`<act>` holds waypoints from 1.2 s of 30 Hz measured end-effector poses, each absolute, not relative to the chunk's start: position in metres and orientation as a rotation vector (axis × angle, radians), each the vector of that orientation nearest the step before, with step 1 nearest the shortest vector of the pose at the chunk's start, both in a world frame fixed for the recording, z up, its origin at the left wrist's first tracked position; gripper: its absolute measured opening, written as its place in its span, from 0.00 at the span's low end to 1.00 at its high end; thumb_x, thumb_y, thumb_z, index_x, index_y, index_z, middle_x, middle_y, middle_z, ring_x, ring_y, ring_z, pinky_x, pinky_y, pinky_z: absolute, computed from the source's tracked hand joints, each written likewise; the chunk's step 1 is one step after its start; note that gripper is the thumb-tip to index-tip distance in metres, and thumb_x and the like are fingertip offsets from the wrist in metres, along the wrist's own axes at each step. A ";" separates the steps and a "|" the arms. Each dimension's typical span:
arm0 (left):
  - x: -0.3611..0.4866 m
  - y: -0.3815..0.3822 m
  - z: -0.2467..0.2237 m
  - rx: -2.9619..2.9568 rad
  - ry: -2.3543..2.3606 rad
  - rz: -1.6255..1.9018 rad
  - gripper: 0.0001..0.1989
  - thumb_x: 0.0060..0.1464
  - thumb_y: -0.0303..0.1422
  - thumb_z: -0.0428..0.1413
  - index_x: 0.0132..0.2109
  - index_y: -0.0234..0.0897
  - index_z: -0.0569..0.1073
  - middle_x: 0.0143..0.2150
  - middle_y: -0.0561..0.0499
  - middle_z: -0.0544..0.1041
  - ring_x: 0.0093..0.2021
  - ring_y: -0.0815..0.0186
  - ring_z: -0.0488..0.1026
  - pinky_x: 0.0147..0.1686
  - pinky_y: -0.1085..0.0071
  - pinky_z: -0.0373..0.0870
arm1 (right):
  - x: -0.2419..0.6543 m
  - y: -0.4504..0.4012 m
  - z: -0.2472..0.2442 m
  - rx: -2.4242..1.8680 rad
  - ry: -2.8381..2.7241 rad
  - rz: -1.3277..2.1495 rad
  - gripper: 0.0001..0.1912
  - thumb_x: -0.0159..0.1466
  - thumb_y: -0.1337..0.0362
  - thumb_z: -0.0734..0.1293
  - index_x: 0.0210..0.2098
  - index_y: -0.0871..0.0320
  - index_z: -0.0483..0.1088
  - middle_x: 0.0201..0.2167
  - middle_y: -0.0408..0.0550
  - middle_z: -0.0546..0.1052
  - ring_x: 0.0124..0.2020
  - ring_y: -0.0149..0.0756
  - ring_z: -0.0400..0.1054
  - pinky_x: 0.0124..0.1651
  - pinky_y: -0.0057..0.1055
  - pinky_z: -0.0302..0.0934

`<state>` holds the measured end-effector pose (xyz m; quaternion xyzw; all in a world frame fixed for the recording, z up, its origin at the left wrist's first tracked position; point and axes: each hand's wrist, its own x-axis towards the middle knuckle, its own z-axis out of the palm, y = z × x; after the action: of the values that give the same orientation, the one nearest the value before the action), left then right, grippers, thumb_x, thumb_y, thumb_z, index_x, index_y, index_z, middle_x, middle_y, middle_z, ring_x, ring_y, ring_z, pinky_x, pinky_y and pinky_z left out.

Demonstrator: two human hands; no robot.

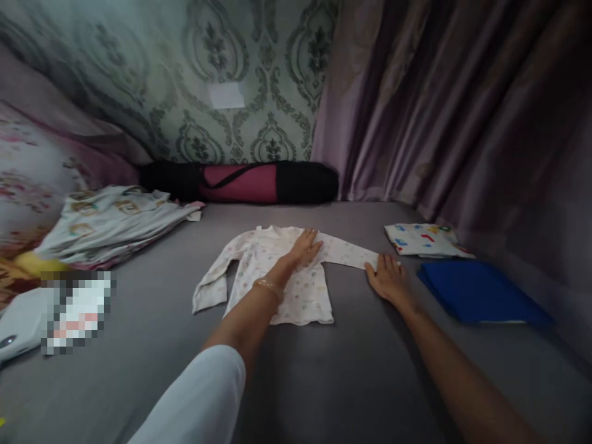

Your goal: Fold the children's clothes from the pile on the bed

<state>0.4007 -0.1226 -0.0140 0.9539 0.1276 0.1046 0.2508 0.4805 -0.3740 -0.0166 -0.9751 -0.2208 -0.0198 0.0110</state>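
A small white long-sleeved shirt [300, 302] with a pale dotted print lies spread on a grey sheet [351, 370]. My left hand [305, 248] rests flat on its upper right part, near the shoulder, fingers stretched out. At the cuff of the sleeve that reaches out to the right, my right hand [387, 277] lies with its fingers over the cloth and its thumb apart. The other sleeve [210, 293] bends down to the left. A bracelet [269, 287] circles my left wrist.
Folded printed cloth [423, 239] and folded blue cloth [481, 293] lie on the right. A pile of clothes [115, 216] sits at the left, near a white device [28, 314]. Along the patterned wall lies a black and maroon bag [240, 183]. Curtains [370, 111] hang at the right.
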 end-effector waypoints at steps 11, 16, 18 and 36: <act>0.217 0.023 0.019 2.356 0.955 0.473 0.19 0.55 0.39 0.51 0.48 0.33 0.76 0.43 0.43 0.80 0.44 0.57 0.75 0.45 0.64 0.71 | 0.506 -0.342 -0.007 -2.799 -0.744 -0.163 0.29 0.67 0.51 0.56 0.58 0.65 0.68 0.57 0.70 0.68 0.64 0.57 0.56 0.65 0.53 0.39; 0.158 0.034 0.013 2.163 1.141 0.277 0.21 0.49 0.48 0.54 0.38 0.33 0.77 0.33 0.47 0.79 0.36 0.59 0.75 0.34 0.69 0.69 | 0.462 -0.258 0.006 -2.618 -1.123 -0.182 0.24 0.68 0.62 0.55 0.60 0.64 0.66 0.60 0.64 0.67 0.63 0.52 0.59 0.64 0.49 0.47; 0.152 0.027 0.011 2.088 1.145 0.194 0.24 0.46 0.52 0.56 0.38 0.35 0.77 0.33 0.49 0.79 0.36 0.60 0.75 0.32 0.71 0.68 | 0.440 -0.220 0.005 -2.534 -1.286 -0.164 0.24 0.68 0.64 0.55 0.61 0.63 0.64 0.62 0.60 0.66 0.64 0.46 0.58 0.65 0.45 0.48; 0.162 0.016 0.024 2.261 1.174 -0.178 0.08 0.45 0.36 0.59 0.34 0.37 0.74 0.30 0.52 0.75 0.36 0.62 0.73 0.33 0.73 0.66 | 0.364 -0.063 -0.035 -2.335 -1.532 0.022 0.25 0.71 0.65 0.50 0.64 0.67 0.60 0.66 0.60 0.60 0.68 0.44 0.51 0.68 0.41 0.44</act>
<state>0.1624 0.0156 0.0235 0.8473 0.4401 -0.0666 0.2897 0.3645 -0.0626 -0.0350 -0.8235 -0.5401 0.0076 0.1736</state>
